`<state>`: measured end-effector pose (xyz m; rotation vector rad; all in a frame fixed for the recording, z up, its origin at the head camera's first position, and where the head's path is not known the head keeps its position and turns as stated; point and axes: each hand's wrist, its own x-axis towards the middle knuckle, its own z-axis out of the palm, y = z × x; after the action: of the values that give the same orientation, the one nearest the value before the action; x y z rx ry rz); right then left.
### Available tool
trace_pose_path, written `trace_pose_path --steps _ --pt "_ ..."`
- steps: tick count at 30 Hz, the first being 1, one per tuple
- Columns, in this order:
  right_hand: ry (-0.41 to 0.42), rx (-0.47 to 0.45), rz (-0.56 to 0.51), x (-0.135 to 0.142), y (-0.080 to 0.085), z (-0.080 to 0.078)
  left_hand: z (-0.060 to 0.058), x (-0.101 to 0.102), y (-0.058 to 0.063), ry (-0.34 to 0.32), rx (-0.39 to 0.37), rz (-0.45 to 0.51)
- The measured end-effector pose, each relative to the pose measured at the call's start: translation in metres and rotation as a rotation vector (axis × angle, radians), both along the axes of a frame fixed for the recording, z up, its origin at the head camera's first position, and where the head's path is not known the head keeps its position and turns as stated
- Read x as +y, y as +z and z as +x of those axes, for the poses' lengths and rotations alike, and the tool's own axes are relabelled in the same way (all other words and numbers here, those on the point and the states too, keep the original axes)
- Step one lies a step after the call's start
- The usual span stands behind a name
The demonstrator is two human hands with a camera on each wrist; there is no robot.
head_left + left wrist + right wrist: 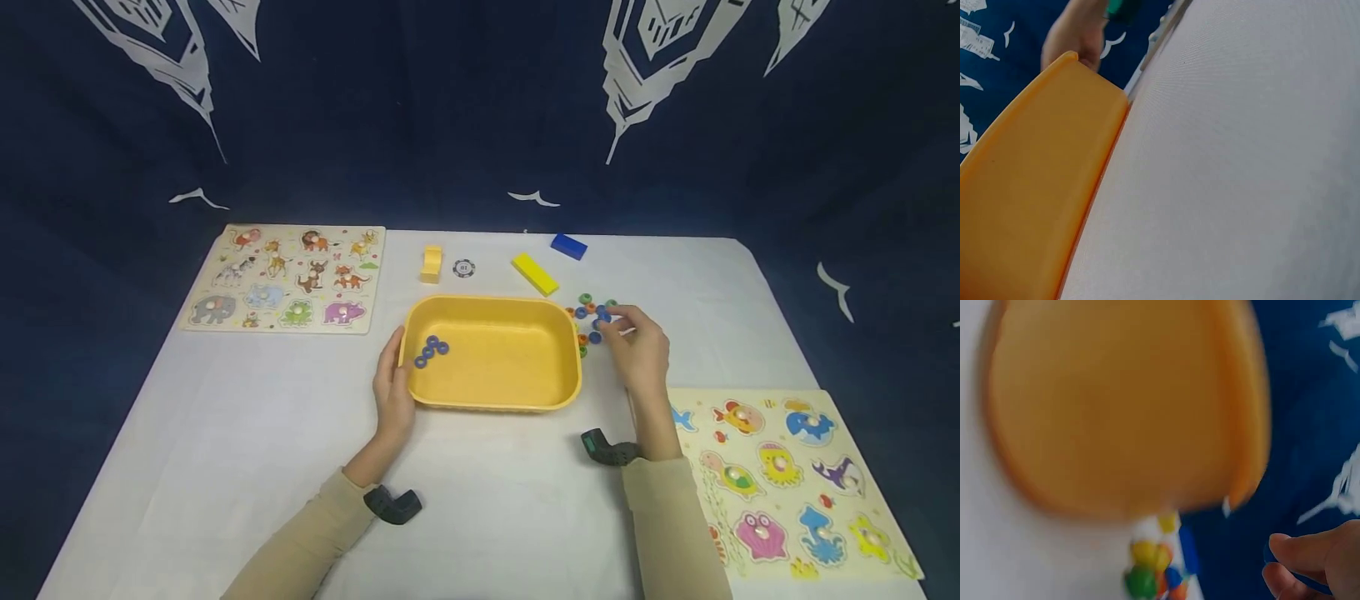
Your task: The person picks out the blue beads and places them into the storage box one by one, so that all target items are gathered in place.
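Note:
A shallow yellow plastic tray [495, 354] sits mid-table, with several small blue ring beads [428, 352] inside near its left end. My left hand [393, 392] holds the tray's left side, thumb at the rim; the left wrist view shows the tray wall [1041, 162] but not those fingers. Just beyond the tray's right end lies a loose group of colored ring beads [582, 340], green, orange and blue. Over that group is my right hand [641, 350], pinching a blue bead [1267, 550] between thumb and finger, mostly covered by the fingertips.
Behind the tray lie a yellow arched block [431, 264], a round token [463, 268], a flat yellow block [536, 274] and a blue block [569, 247]. An animal puzzle board [285, 279] is at back left; a sea-animal puzzle board [795, 483] lies by the right forearm.

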<state>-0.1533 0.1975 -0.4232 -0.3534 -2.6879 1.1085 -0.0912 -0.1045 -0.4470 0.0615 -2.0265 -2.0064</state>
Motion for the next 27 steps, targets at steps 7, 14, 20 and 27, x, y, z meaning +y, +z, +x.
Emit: trace_pose_path --steps 7,14,20,27 --pt "0.316 0.033 -0.01 -0.057 0.03 -0.001 -0.001 -0.002 -0.001 -0.008 0.001 0.019" --pt "0.53 -0.12 0.043 -0.113 0.021 -0.007 -0.009 -0.006 -0.025 -0.014 0.014 0.054" --pt "0.631 -0.246 0.143 -0.15 0.011 -0.01 -0.01 -0.005 -0.031 0.021 0.083 0.016" --pt "0.692 -0.254 0.294 -0.175 0.0 -0.01 -0.01 -0.005 -0.032 0.035 0.112 0.011"
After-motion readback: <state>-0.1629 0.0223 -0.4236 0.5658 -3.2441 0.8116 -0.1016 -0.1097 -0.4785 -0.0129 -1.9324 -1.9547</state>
